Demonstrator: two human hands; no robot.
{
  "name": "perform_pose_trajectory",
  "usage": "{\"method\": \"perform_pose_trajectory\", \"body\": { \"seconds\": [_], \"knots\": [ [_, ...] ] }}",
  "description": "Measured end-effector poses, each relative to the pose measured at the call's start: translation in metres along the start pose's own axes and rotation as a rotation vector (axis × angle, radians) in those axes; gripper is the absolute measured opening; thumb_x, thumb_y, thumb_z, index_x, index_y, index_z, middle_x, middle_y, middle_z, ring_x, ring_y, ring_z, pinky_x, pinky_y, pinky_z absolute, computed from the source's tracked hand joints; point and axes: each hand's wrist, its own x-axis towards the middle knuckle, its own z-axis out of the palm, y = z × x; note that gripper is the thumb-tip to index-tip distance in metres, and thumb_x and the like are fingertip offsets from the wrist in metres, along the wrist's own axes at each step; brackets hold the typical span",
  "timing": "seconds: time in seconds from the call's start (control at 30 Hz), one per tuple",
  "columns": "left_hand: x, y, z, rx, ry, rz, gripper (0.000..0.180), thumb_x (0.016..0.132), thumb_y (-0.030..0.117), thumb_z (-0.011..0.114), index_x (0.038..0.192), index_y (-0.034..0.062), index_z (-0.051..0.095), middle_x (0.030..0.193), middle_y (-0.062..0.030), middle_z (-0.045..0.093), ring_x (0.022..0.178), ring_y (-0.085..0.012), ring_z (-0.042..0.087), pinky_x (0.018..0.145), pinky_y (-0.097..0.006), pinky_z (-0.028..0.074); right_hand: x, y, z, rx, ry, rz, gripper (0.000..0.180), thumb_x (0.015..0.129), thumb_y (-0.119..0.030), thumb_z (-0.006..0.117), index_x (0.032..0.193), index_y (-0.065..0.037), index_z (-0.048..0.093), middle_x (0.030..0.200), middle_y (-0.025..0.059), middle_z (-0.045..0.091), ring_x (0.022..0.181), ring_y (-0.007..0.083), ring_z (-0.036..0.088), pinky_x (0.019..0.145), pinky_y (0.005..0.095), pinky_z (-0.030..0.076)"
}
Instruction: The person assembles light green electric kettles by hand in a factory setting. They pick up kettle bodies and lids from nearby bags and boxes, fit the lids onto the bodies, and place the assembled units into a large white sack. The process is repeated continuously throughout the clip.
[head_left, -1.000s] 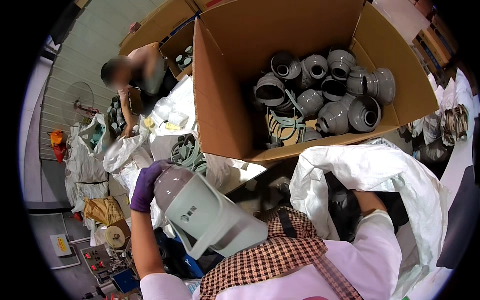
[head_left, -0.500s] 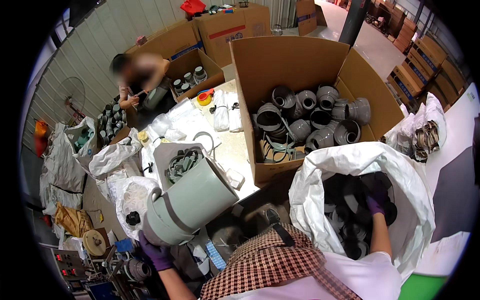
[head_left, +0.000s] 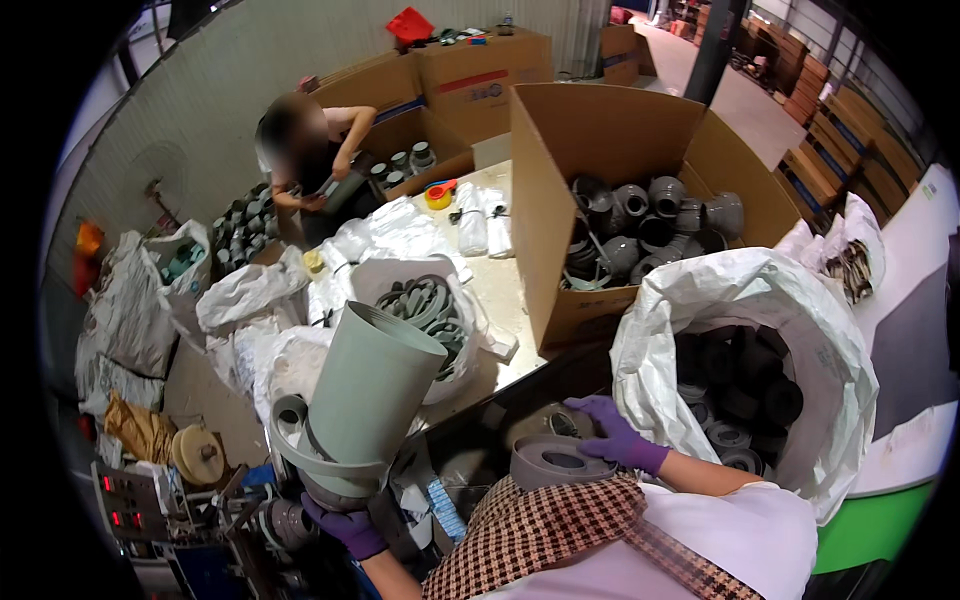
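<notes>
My left hand, in a purple glove, is closed around the lower end of a big grey-green plastic pipe fitting. The fitting leans, with its wide open end up and a side branch at its lower left. My right hand, also gloved in purple, grips the edge of a thick dark grey ring-shaped part in front of my checked apron. A white woven sack of dark round parts stands just right of that hand.
A large cardboard box of grey pipe fittings stands ahead. Past the held fitting, a white container of grey rings is on the pale table. Another person works at the far left. A control box stands at lower left.
My right hand has come out of the sack with the ring-shaped part and moved left to my front. The held fitting has swung more upright.
</notes>
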Motion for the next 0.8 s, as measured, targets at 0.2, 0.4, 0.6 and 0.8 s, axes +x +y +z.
{"method": "perform_pose_trajectory", "body": {
  "seconds": [0.2,0.4,0.6,0.8],
  "knots": [
    [-0.027,0.017,-0.114,0.475,0.021,0.376,0.06,0.096,0.021,0.056,0.148,0.0018,0.033,0.152,-0.0136,0.039,0.135,-0.0248,0.042,0.114,-0.04,0.034,0.045,-0.065,0.002,0.211,-0.496,-0.189,0.067,0.093,-0.044,0.061,0.147,-0.007,0.046,0.119,0.0119,0.063,0.108,0.0238,0.06,0.097,0.0356,0.046],
    [-0.075,0.066,-0.133,0.477,-0.017,0.31,0.06,0.096,0.032,0.059,0.142,0.0006,0.038,0.139,-0.011,0.051,0.125,-0.0228,0.05,0.11,-0.039,0.038,0.144,-0.004,0.049,-0.432,0.014,-0.163,0.043,0.093,-0.031,0.063,0.125,-0.002,0.062,0.101,0.0172,0.069,0.097,0.0337,0.065,0.087,0.0381,0.051],
    [-0.096,0.048,-0.112,0.945,-0.036,0.43,0.093,0.076,0.036,0.083,0.145,0.001,0.031,0.141,-0.0125,0.046,0.128,-0.0238,0.047,0.11,-0.039,0.037,0.224,-0.097,0.094,0.315,0.19,-0.457,0.043,0.091,-0.025,0.066,0.122,0.004,0.061,0.107,0.017,0.063,0.099,0.0244,0.061,0.088,0.0329,0.048],
    [-0.081,0.042,-0.059,0.901,0.16,0.508,0.062,0.087,0.027,0.07,0.136,-0.0027,0.045,0.132,-0.0148,0.053,0.121,-0.0228,0.052,0.106,-0.036,0.04,0.237,-0.111,0.078,0.41,0.128,-0.727,0.048,0.092,-0.03,0.06,0.124,0.006,0.059,0.101,0.0139,0.062,0.091,0.0237,0.06,0.082,0.0318,0.047]
  ]
}}
